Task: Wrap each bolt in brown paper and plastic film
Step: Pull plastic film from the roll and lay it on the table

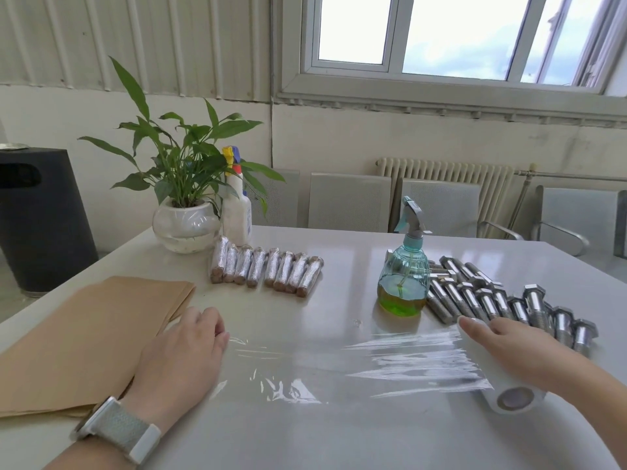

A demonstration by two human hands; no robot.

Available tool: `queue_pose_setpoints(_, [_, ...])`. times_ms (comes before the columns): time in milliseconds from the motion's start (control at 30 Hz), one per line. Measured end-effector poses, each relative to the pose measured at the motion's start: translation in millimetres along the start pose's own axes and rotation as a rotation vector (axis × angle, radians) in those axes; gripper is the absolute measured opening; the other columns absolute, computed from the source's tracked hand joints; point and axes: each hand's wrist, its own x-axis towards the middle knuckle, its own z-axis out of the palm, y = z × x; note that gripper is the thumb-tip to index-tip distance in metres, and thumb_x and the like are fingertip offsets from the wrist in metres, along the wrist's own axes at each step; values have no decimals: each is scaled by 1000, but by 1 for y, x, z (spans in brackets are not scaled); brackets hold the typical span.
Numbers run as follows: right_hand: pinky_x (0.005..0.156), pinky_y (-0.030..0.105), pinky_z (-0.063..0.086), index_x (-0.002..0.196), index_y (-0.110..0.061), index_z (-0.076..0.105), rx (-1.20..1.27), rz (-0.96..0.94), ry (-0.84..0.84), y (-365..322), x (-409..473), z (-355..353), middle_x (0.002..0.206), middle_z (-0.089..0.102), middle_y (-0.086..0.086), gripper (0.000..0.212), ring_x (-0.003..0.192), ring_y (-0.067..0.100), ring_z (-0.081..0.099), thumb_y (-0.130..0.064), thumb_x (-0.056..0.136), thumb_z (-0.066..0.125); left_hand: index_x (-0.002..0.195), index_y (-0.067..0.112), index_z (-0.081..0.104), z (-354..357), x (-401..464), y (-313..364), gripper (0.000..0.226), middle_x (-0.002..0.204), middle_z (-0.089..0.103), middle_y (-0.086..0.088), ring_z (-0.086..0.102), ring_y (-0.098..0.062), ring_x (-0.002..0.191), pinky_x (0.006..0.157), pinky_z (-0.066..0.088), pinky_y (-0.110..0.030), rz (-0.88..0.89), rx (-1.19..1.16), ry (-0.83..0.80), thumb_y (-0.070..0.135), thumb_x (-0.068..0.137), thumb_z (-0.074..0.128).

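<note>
Two hands work a stretch of plastic film (390, 359) pulled flat across the table (339, 435). At nine o'clock the left hand (183, 354) rests knuckles-up with its fingers curled down onto the film's free edge, seemingly pinning it, though whether the tips pinch it or only press cannot be told from here. At three o'clock the right hand (519, 351) lies over the film roll (502, 385), fingers laid close together along its top and bent lightly round it. Bare bolts (502, 303) lie heaped at two o'clock, just behind the roll and beside a green spray bottle (403, 283); a row of wrapped bolts (268, 269) sits at eleven o'clock, in front of a potted plant (183, 198) and a white bottle (237, 212). A stack of brown paper (84, 340) lies at nine o'clock, partly under the left wrist. The film looks thin, limp and clingy, likely to wrinkle or fold on itself, so it is best kept taut and held by its edge. Each bolt should be heavy, hard and prone to roll; gripping the shank near the hex head seems surest. Many bolts remain unwrapped.
</note>
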Motion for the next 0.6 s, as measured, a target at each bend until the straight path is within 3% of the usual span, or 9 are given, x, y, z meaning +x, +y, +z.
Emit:
queue_pose_setpoints(100, [64,30,37,85,-20,55,-2,-6,-12,-1,1,0,84,61,0,62,78,13,54,-73,89,24,93,32,45,0,0,1,12,96,48,8,56,-16,89,66,37,-32,-1,-22,16,42,99,40])
queue_pose_setpoints(400, [62,30,37,83,-23,48,-43,7,-15,-8,-4,-1,84,56,-1,61,78,15,53,-79,83,22,90,33,45,-2,1,-1,9,94,48,10,53,-14,87,67,34,-31,24,-132,18,36,98,45])
queue_pose_setpoints(600, [78,36,45,86,-26,47,-88,-14,-24,-17,-11,-3,81,52,-5,85,83,19,53,-92,51,5,95,32,56,-3,3,1,16,91,44,9,49,-16,83,76,43,-36,198,-190,27,17,96,51])
